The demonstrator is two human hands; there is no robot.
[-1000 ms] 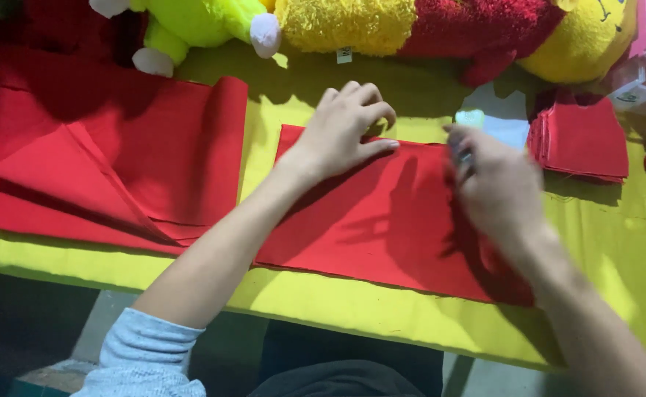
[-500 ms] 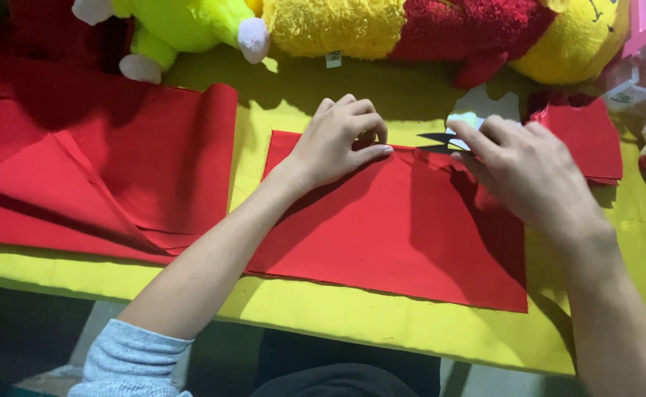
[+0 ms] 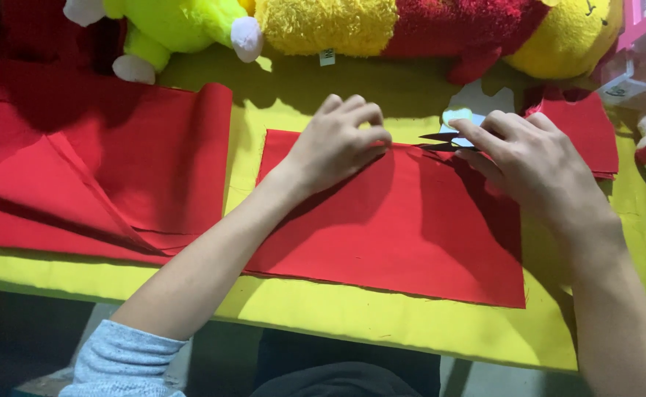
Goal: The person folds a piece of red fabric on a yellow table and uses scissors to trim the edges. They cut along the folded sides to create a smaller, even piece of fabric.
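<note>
Folded red fabric pile (image 3: pixel 95 169) lain at left; left hand (image 3: pixel 334 143) pressed, fingers curled, on the red cloth sheet (image 3: pixel 389 220) spread mid-table; scissors (image 3: pixel 444 141) gripped in the right hand (image 3: pixel 532 158) at its top edge; plush toys (image 3: pixel 382 26) ranged behind, red stack (image 3: pixel 584 136) at right, on yellow table (image 3: pixel 382 323)

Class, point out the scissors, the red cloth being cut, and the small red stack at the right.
scissors (image 3: pixel 440 141), head view, on the dark blades.
red cloth (image 3: pixel 411 228), head view, on its flat middle.
red stack (image 3: pixel 591 140), head view, on its top sheet.
</note>
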